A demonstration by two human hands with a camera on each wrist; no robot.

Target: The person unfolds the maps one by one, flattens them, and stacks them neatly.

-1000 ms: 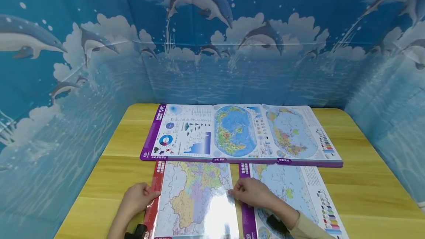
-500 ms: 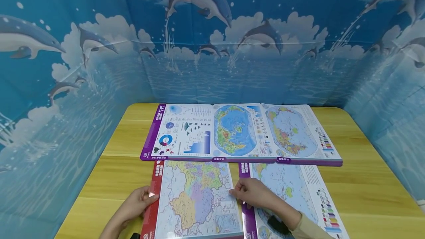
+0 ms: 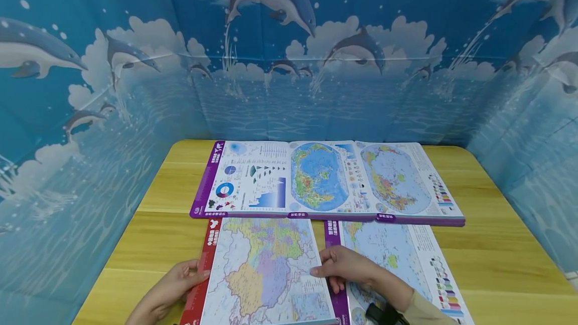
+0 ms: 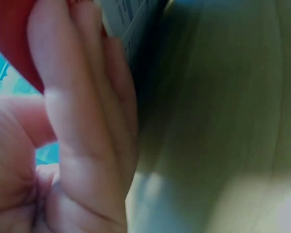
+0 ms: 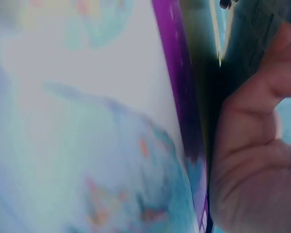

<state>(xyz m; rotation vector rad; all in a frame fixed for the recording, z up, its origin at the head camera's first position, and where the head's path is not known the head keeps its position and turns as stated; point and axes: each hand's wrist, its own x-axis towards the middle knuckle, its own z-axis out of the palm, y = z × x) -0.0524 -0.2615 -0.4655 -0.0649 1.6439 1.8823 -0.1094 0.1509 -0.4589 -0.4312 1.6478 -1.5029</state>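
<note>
A map sheet of China (image 3: pixel 266 275) with a red left margin lies in front, its near edge raised off the table in the head view. My left hand (image 3: pixel 178 282) pinches the red margin, thumb above and fingers beneath. Seen from the left wrist, that hand (image 4: pixel 82 121) holds the red edge (image 4: pixel 12 36) above the wood. At the opposite edge my right hand (image 3: pixel 347 267) grips with its thumb on top. The right wrist view has the hand (image 5: pixel 254 165) beside a blurred, purple-edged world map (image 5: pixel 87 136).
Three rows of purple-edged sheets, a chart (image 3: pixel 253 179), a relief world map (image 3: pixel 320 177) and a political world map (image 3: pixel 397 179), run across the back. Another world map (image 3: pixel 384 250) lies under my right forearm. The yellow wooden table (image 3: pixel 496 265) meets a dolphin-print curtain (image 3: pixel 289 99).
The China map's near edge has risen and its left side has shifted toward me and leftward with my left hand. The glare on it has gone. My right hand has tilted slightly downward.
</note>
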